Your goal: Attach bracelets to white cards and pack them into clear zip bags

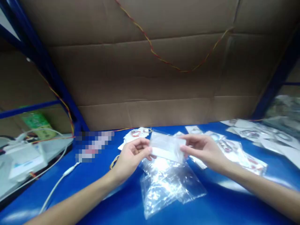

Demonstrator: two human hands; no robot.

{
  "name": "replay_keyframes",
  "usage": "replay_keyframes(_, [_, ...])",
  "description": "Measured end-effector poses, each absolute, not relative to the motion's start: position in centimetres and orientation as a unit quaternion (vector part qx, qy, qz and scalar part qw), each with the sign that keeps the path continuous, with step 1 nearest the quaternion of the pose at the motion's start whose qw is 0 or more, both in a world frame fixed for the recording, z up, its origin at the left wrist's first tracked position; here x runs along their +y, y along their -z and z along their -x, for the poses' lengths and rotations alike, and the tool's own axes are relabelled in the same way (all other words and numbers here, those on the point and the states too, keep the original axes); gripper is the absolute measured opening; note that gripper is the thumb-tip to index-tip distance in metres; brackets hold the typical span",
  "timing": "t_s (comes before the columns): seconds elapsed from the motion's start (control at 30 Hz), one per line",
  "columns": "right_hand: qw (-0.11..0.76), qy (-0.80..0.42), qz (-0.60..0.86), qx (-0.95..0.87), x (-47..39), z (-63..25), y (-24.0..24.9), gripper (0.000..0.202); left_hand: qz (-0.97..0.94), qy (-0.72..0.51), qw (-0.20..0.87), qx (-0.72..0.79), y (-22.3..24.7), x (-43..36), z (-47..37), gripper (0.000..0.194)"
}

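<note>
Between my two hands is a small clear plastic bag (164,146) with a white card in it. My left hand (132,156) pinches its left edge, thumb in front. At the right edge, my right hand (201,148) grips it between thumb and fingers. Under the hands, several clear plastic bags (161,190) lie in an overlapping pile on the blue table surface (112,206), shining with glare. A white card with a red bracelet-like loop (136,133) lies behind my left hand. Beside that wrist is a yellowish loop (114,162), partly hidden.
Bagged cards with loops (234,150) spread over the right side, with more white packets (260,131) beyond. A white cable (56,186) crosses the left, near a white box (28,164) and a green package (38,125). Cardboard (150,81) and blue posts (51,68) enclose the back.
</note>
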State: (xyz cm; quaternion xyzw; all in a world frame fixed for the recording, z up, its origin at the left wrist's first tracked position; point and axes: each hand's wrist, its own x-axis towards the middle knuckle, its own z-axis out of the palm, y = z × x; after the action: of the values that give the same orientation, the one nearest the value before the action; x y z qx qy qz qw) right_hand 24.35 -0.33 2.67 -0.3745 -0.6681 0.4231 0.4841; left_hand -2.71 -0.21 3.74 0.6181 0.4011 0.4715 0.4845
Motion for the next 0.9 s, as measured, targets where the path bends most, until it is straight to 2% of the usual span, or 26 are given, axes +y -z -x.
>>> replay_keyframes(0.13, [0.499,-0.466,0.381,-0.623,-0.1,-24.4,-3.1,0.037,-0.615,-0.474,0.482,0.406,-3.7,0.0,3.0,0.028])
replay_keyframes(0.3, [0.508,-0.489,0.375,-0.602,-0.1,-24.2,-3.6,0.048,-0.607,-0.479,0.485,0.409,-3.5,0.2,3.2,0.027])
replay_keyframes(0.5, [0.528,-0.477,0.348,-0.611,-0.3,-24.2,-3.8,0.03,-0.615,-0.476,0.485,0.4,-3.5,0.2,3.2,0.026])
replay_keyframes(0.77, [0.535,-0.455,0.385,-0.599,0.0,-24.0,-3.2,0.039,-0.632,-0.47,0.477,0.39,-3.8,-0.4,2.7,0.029])
replay_keyframes(0.9, [0.504,-0.433,0.414,-0.622,0.0,-24.0,-2.9,0.037,-0.634,-0.465,0.479,0.389,-3.9,-0.8,2.4,0.029])
